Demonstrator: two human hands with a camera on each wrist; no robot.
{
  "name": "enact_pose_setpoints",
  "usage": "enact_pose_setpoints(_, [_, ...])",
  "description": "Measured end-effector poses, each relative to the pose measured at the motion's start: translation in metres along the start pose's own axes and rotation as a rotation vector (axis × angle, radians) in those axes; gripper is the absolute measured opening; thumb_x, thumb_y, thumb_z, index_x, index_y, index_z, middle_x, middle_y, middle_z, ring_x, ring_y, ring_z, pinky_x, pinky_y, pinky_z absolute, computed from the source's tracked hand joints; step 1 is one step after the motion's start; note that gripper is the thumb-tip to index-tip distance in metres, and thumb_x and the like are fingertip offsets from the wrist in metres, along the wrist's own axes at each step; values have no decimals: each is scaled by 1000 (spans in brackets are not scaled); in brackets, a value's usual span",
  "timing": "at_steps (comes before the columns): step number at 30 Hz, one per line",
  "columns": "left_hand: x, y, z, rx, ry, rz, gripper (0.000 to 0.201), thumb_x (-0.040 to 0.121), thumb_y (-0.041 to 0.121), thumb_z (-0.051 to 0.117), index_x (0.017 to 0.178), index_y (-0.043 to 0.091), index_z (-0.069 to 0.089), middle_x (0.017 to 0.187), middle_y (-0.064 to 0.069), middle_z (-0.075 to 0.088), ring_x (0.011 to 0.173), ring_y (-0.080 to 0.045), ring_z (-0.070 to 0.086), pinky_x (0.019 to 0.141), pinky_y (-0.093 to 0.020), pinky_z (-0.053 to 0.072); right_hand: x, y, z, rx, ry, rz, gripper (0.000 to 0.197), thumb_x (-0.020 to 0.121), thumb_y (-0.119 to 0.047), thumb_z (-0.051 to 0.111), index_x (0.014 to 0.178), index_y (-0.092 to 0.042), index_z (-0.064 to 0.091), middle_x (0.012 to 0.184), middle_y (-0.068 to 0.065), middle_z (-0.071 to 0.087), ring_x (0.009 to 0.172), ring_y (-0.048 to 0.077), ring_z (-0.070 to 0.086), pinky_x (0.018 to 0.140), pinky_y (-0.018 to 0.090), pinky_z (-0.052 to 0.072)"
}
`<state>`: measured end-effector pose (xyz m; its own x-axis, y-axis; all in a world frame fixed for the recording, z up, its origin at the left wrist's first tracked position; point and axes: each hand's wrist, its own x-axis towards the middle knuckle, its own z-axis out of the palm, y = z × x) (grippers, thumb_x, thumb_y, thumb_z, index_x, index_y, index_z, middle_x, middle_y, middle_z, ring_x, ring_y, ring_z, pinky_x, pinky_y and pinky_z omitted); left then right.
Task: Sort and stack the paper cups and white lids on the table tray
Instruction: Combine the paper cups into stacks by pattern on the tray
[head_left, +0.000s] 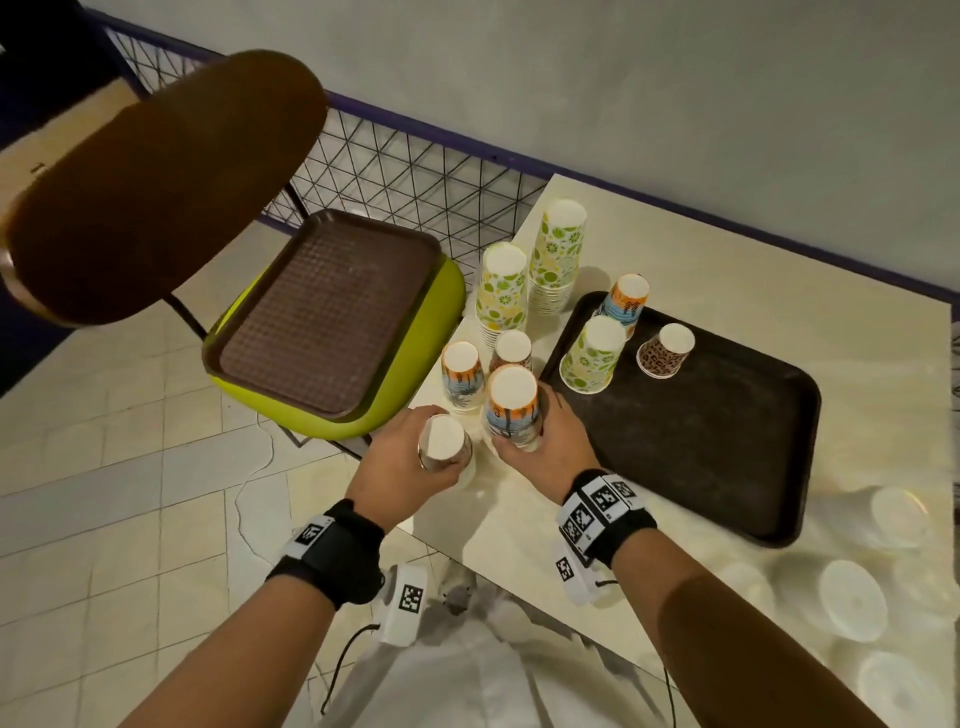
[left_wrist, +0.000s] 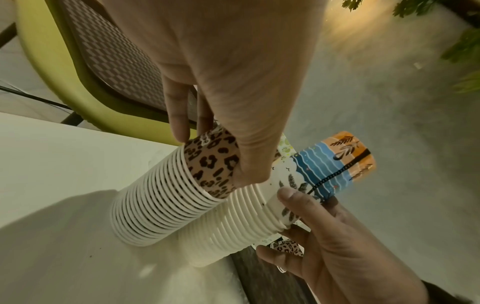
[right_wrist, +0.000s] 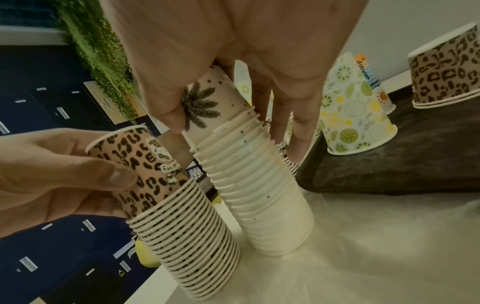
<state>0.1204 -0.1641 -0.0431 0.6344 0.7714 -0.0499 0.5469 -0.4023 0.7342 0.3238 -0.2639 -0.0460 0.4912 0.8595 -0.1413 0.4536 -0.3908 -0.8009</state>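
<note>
Both stacks of upside-down paper cups that I hold stand on the table's near left corner. My left hand (head_left: 410, 457) grips the top of the leopard-print stack (head_left: 444, 449), thumb and fingers round its top cup (left_wrist: 210, 164). My right hand (head_left: 540, 441) grips the beach-and-palm stack (head_left: 511, 405) beside it, fingers round the top cup (right_wrist: 207, 102). The two stacks (right_wrist: 187, 226) (right_wrist: 254, 185) stand close together, just left of the dark tray (head_left: 779, 467). On the tray stand a palm cup (head_left: 626, 301), a citrus cup (head_left: 592, 356) and a leopard cup (head_left: 665, 353).
Behind my hands on the table stand two tall citrus stacks (head_left: 501, 291) (head_left: 558, 254), a palm stack (head_left: 462, 374) and a leopard stack (head_left: 511, 351). Blurred white lids (head_left: 852, 597) lie at the table's near right. A green chair (head_left: 415, 364) with a brown tray (head_left: 322, 312) stands left.
</note>
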Motion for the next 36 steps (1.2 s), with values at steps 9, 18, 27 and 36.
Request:
enact_pose_setpoints(9, [12,-10,-25,-114,-158,-46,84,70,68,81,140,36,48,133,18,53,119,1,52,94,-25,50,3,1,11,30,37,54,85,73,-29,86,145,-22,42,139,4,51,128,18,52,103,24,38])
enact_pose_setpoints(18, [84,-20,-52,-280,-171,-173,64,86,32,70,145,29,44,131,2,59,119,-17,59,105,-40,49,2,12,24,180,37,142,84,70,-24,90,138,-31,41,138,-5,56,126,8,54,101,19,43])
enact_pose_setpoints(27, [130,-50,1,-144,-389,-122,103,60,46,90,148,28,39,138,5,57,121,-16,59,105,-41,52,-5,16,33,410,10,206,84,75,-9,88,132,-38,34,121,-30,51,101,-32,49,80,-6,38])
enact_pose_setpoints(36, [140,-68,22,-75,-365,-104,90,76,38,90,151,30,41,144,4,57,127,-17,54,109,-41,46,2,27,52,379,89,229,94,73,-23,91,128,-66,28,133,-22,57,122,-10,53,100,9,42])
